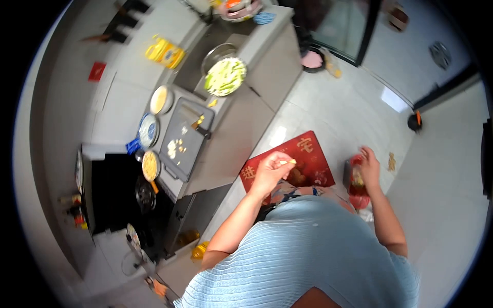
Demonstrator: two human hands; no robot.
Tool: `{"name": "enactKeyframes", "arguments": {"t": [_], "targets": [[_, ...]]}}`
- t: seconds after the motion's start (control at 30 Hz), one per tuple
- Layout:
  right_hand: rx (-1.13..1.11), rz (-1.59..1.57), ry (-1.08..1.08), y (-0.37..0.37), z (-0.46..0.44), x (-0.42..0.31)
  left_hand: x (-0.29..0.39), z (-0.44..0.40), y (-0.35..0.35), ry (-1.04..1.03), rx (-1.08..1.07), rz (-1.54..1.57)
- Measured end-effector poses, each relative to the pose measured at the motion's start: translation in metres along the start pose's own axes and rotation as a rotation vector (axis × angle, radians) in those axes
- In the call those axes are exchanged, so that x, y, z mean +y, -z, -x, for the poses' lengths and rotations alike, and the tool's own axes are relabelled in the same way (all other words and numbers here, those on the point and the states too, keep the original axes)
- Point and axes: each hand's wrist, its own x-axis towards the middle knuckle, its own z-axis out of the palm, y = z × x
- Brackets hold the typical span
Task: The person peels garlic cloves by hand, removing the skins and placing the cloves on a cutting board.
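Above the red mat [319, 160], the left hand [272, 169] pinches a pale piece [291, 161], its long axis pointing toward the right hand [371, 167], whose blurred fingers' hold is unclear.

From my feed, I see a red mat [322, 160] with gold characters, a pale blue ribbed top [303, 241], a grey cutting board [191, 134] and a blue-and-white patterned bowl [148, 130].
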Motion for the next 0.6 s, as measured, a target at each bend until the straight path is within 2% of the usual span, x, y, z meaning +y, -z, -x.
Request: {"name": "enactKeyframes", "arguments": {"t": [0.03, 0.07, 0.1, 0.13, 0.17, 0.23, 0.3, 0.33, 0.4, 0.43, 0.47, 0.53, 0.6], "targets": [[-0.091, 0.325, -0.091, 0.018, 0.001, 0.017, 0.005, 0.002, 0.004, 0.024, 0.028, 0.021], [-0.107, 0.493, 0.039, 0.025, 0.003, 0.051, 0.009, 0.005, 0.009, 0.050, 0.048, 0.044], [-0.041, 0.773, 0.014, 0.026, 0.010, 0.070, 0.008, 0.007, 0.018, 0.038, 0.074, 0.054], [-0.091, 0.867, -0.066, 0.036, 0.010, 0.065, 0.004, 0.008, 0.028, 0.062, 0.091, 0.107], [-0.082, 0.943, -0.020, 0.046, 0.008, 0.071, 0.001, 0.010, 0.037, 0.087, 0.107, 0.161], [-0.201, 1.024, -0.387, 0.059, -0.003, 0.069, 0.000, 0.016, 0.055, 0.083, 0.151, 0.236], [-0.211, 1.048, -0.538, 0.068, -0.008, 0.080, -0.002, 0.022, 0.075, 0.076, 0.189, 0.312], [-0.219, 1.056, -0.522, 0.068, -0.006, 0.079, -0.003, 0.027, 0.086, 0.061, 0.207, 0.344], [-0.116, 1.046, -0.661, 0.071, -0.004, 0.077, -0.004, 0.032, 0.109, 0.033, 0.229, 0.390], [-0.119, 1.058, -0.649, 0.069, 0.006, 0.101, -0.005, 0.038, 0.123, 0.022, 0.239, 0.414], [0.091, 1.179, -0.476, 0.060, 0.016, 0.144, -0.004, 0.042, 0.134, 0.008, 0.247, 0.438], [0.304, 1.293, -0.279, 0.045, 0.012, 0.118, 0.001, 0.051, 0.156, -0.006, 0.297, 0.523], [-0.210, 1.235, -0.581, 0.019, -0.010, 0.042, 0.006, 0.058, 0.179, -0.018, 0.343, 0.568]]}}
